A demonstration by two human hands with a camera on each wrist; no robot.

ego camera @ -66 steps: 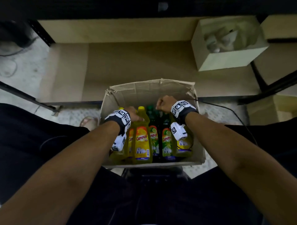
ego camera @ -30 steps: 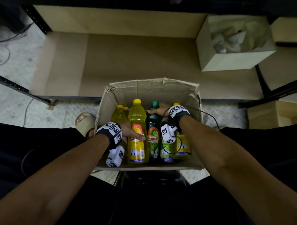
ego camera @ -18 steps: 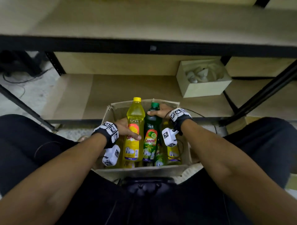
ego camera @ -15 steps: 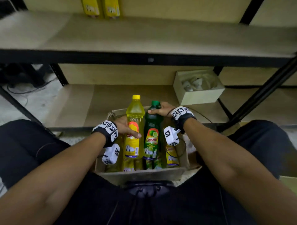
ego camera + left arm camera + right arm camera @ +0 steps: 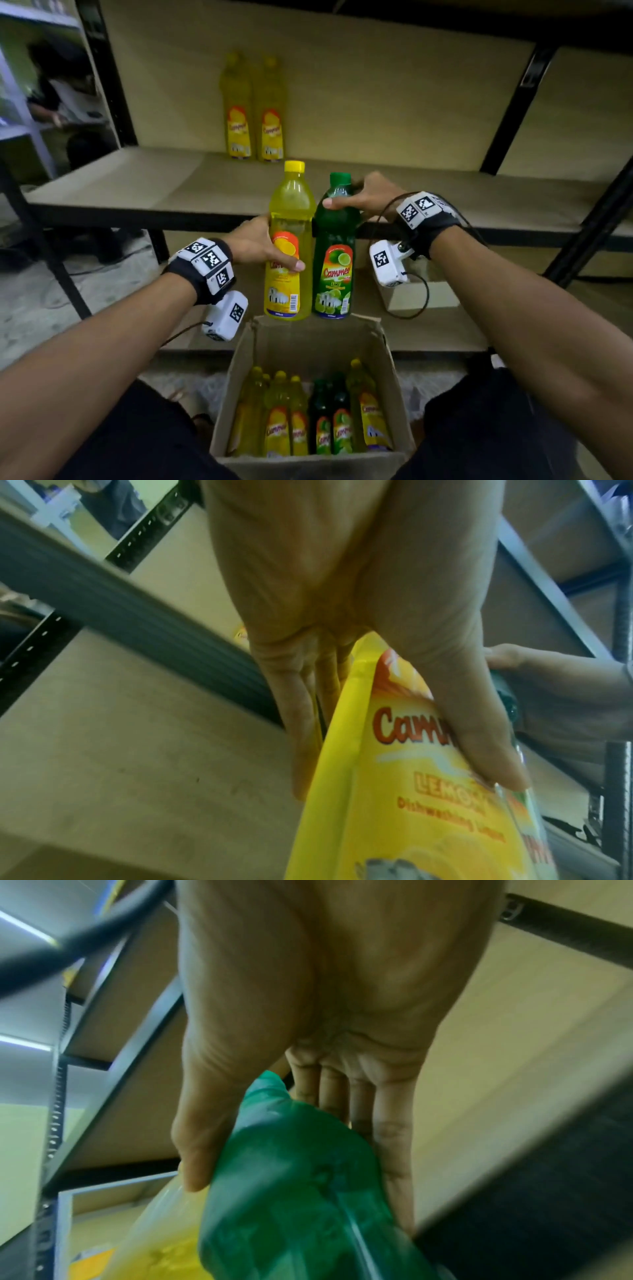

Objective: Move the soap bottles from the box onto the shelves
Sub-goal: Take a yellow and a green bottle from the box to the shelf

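Observation:
My left hand (image 5: 263, 245) grips a yellow lemon soap bottle (image 5: 289, 219) round its middle, thumb across the label (image 5: 441, 791). My right hand (image 5: 363, 198) holds a green lime soap bottle (image 5: 334, 274) by its shoulder (image 5: 294, 1177). Both bottles hang upright, side by side and touching, in the air above the cardboard box (image 5: 246, 356) and level with the front edge of the middle shelf (image 5: 137, 181). Several yellow and green bottles (image 5: 308, 421) stand in the box. Two yellow bottles (image 5: 255, 113) stand at the back of the shelf.
Black steel uprights (image 5: 102, 75) frame the shelf bay; another slants at the right (image 5: 596, 212). A lower shelf (image 5: 445, 329) carries a small pale carton (image 5: 421, 298) behind my right wrist. A person sits far left (image 5: 58, 99). Cables lie on the floor at the left (image 5: 51, 274).
Both hands have lifted their bottles straight up out of the box to shelf height. The view has tilted up, bringing the middle shelf and its two yellow bottles into sight.

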